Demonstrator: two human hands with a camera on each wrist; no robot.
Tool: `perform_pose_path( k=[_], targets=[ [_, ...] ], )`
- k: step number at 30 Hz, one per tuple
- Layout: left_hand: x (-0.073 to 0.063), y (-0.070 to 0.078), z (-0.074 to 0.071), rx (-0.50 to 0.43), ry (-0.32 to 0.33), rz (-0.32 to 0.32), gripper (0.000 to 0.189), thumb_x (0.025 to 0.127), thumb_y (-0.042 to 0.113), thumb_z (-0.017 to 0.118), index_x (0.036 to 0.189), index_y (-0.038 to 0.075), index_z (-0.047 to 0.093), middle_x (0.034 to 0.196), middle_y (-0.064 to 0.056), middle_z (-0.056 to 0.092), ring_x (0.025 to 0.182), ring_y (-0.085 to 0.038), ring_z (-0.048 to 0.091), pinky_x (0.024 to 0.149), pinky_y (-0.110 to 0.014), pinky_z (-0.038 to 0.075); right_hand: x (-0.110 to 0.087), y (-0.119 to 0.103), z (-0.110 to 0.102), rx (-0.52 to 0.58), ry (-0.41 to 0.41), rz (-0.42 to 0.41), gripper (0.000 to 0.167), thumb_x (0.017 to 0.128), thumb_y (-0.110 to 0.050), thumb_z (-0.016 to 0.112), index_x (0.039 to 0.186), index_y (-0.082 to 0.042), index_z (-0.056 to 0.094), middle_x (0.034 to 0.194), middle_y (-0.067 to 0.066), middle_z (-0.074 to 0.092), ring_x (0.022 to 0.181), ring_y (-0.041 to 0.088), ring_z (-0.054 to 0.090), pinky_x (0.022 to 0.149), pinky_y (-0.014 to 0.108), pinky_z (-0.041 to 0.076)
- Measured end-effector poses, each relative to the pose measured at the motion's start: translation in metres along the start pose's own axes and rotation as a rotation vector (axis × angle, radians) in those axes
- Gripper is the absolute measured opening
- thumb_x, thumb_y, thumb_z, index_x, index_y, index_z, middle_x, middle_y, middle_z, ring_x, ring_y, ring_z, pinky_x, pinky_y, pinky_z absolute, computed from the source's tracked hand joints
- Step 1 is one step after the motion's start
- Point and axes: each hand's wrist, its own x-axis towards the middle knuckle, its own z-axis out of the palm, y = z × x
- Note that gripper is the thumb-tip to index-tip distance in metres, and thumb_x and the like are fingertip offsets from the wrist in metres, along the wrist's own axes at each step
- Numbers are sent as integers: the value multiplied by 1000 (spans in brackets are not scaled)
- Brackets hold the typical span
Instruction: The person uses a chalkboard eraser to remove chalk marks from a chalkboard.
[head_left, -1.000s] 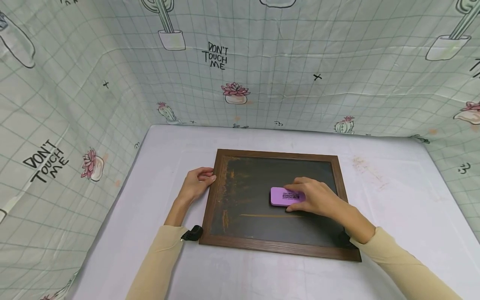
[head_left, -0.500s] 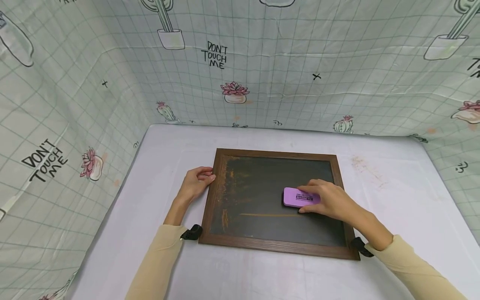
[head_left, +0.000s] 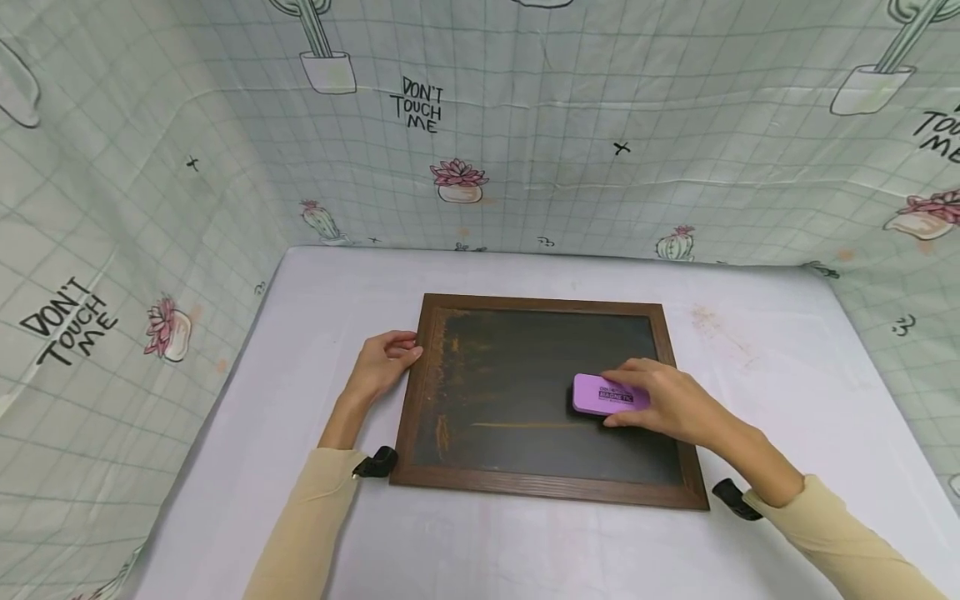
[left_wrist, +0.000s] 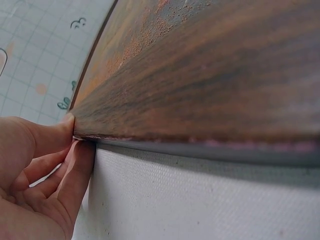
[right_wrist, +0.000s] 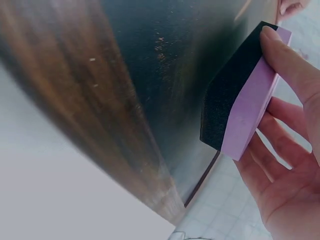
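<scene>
A chalkboard (head_left: 517, 358) in a brown wooden frame lies on the white table, with orange-brown chalk smears along its left side and one thin horizontal chalk line lower down. My left hand (head_left: 382, 365) pinches the frame's left edge, thumb on the edge and fingers low against its side in the left wrist view. Between thumb and fingers, my right hand (head_left: 671, 402) holds a purple chalkboard eraser (head_left: 592, 394) over the right half of the board. Its black felt side (right_wrist: 225, 95) faces the board, and in the right wrist view a gap shows between them.
A faint brownish dust smudge (head_left: 716, 329) marks the white table (head_left: 555, 550) right of the board. Grid-patterned cloth (head_left: 540, 158) with plant drawings hangs behind and at both sides. Black wrist devices (head_left: 738, 500) sit by the sleeve cuffs.
My right hand has carried the eraser to the right across the board, mostly in the first half second. My left hand has kept its place at the frame. The head view has shifted slightly.
</scene>
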Motion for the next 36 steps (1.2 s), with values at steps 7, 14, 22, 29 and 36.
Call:
perform_pose_path(
  k=[7, 14, 22, 29, 36],
  targets=[
    [0, 0, -1, 7, 0, -10, 39, 100, 10, 69, 135, -6, 61, 123, -24, 66, 110, -36, 65, 96, -43, 49, -13, 0, -3, -32, 10, -1, 60, 75, -36, 93, 122, -3, 74, 105, 0, 69, 87, 11, 59, 72, 36, 52],
    [-1, -1, -1, 0, -2, -13, 40, 100, 9, 69, 135, -7, 61, 123, -24, 66, 110, -36, 65, 96, -43, 48, -26, 3, -6, -30, -7, 10, 61, 74, -37, 93, 122, -3, 74, 103, -5, 67, 85, 7, 56, 70, 31, 51],
    [-1, -2, -1, 12, 1, -3, 39, 100, 10, 68, 135, -7, 61, 123, -24, 66, 110, -36, 65, 97, -44, 49, -34, 2, -3, -2, -17, -11, 58, 75, -35, 92, 120, -4, 75, 104, -4, 67, 83, 6, 54, 67, 26, 49],
    [0, -3, 1, 13, -1, 13, 39, 100, 9, 68, 134, -8, 61, 122, -24, 66, 109, -36, 65, 95, -43, 49, -37, -1, 3, 3, -1, -38, 56, 75, -35, 93, 119, -5, 75, 104, -5, 67, 84, 7, 55, 67, 26, 48],
    [-1, -1, 0, 3, -1, 5, 39, 100, 9, 68, 135, -7, 61, 123, -24, 66, 109, -35, 65, 95, -41, 49, -38, -4, 7, -33, 21, -23, 58, 72, -33, 95, 117, -4, 76, 104, 0, 68, 84, 8, 57, 68, 29, 50]
  ],
)
